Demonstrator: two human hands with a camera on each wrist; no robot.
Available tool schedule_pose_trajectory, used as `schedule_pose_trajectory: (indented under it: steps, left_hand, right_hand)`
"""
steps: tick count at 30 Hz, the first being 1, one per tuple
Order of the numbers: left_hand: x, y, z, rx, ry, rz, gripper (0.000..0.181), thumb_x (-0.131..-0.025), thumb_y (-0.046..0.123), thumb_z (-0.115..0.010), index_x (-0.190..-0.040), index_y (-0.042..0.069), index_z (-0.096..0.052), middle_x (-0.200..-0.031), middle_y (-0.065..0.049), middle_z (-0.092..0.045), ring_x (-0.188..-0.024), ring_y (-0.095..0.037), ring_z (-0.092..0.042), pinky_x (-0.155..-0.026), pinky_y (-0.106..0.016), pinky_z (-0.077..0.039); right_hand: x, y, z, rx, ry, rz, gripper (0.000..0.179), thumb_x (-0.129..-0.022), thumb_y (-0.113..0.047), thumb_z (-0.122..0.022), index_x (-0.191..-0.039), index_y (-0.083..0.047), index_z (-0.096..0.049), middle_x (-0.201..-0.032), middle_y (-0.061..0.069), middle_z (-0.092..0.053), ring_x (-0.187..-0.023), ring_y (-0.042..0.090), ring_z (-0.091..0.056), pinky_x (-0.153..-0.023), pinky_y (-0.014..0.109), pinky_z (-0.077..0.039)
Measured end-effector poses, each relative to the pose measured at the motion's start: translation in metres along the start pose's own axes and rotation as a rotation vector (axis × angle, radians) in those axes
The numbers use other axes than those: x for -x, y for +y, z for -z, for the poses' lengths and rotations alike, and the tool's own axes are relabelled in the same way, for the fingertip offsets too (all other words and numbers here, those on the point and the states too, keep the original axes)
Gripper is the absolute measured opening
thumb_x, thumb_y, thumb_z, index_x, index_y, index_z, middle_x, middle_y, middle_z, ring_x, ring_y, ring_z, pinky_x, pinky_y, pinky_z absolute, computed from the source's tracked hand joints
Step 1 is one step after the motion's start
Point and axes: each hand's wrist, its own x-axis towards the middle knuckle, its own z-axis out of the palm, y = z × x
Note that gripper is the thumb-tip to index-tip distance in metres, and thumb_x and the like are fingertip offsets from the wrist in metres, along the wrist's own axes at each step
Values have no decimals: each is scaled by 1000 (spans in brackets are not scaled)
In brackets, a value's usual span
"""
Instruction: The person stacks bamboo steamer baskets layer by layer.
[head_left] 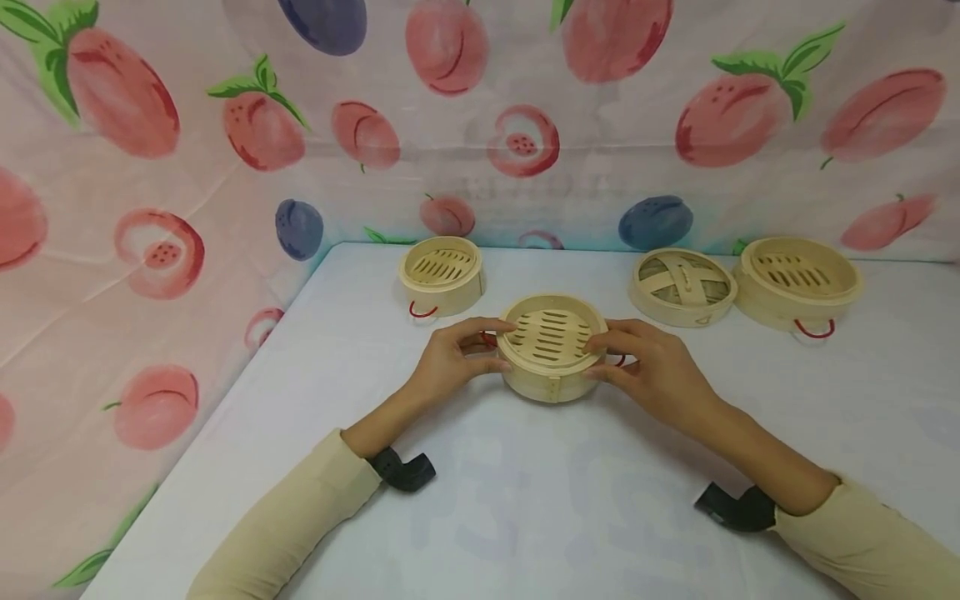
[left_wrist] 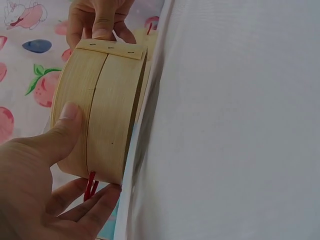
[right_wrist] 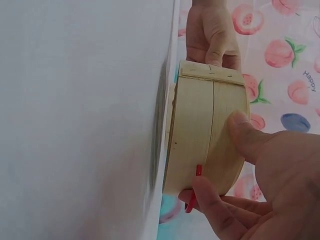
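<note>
Both hands are on a round bamboo steamer basket (head_left: 551, 385) with a slatted base and red cord handles, in the middle of the head view. My left hand (head_left: 453, 354) grips its left side, the thumb on the outer wall and the fingers by the red handle (left_wrist: 91, 186). On the opposite side my right hand (head_left: 652, 367) holds the wall between thumb and fingers, near the other red handle (right_wrist: 192, 192). Both wrist views show the basket's side wall (left_wrist: 107, 110) close up, with a stapled overlap strip (right_wrist: 212, 72). Its lower edge is at or just above the white table.
Behind to the left stands a smaller slatted steamer basket (head_left: 442, 297). Back right, a woven steamer lid (head_left: 678, 315) sits on the table beside a larger slatted basket (head_left: 783, 304). A fruit-print cloth (head_left: 465, 183) rises behind the white tabletop (head_left: 487, 508).
</note>
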Motion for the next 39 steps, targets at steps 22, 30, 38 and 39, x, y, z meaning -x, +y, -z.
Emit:
schedule_pose_trajectory:
  steps: [22,30,38,39]
  left_hand:
    - [-6,-39,5,-4,-61,13,44,-74,0,-81,-115,8,-68,-116,-3,-64,-99,-23,-61,-92,-39,-49]
    - [-7,-38,11,-68,-122,10,42,-78,7,-80,-118,14,-67,-118,5,-63,-102,-18,-59,-94,-39,-48]
    - [-10,-35,18,-90,-118,29,42,-79,10,-79,-119,15,-67,-114,3,-64,-104,-19,-58,-92,-40,-49]
    - [-10,-35,19,-91,-110,34,42,-79,11,-79,-119,15,-67,-113,2,-65,-104,-20,-58,-91,-41,-49]
  right_hand:
    - [0,9,10,37,-122,-91,33,-75,-23,-83,-105,-19,-71,-105,0,-66,-93,17,-57,-69,37,-52]
    - [3,31,13,-413,-265,-296,46,-85,-19,-74,-128,-12,-59,-128,3,-56,-119,25,-54,-91,33,-50]
    - [7,40,5,-505,-298,-362,52,-86,-18,-72,-134,-15,-53,-137,4,-49,-122,26,-51,-92,25,-48]
    - [7,40,5,-512,-296,-366,51,-86,-17,-72,-134,-15,-53,-137,4,-49,-122,26,-51,-92,25,-48]
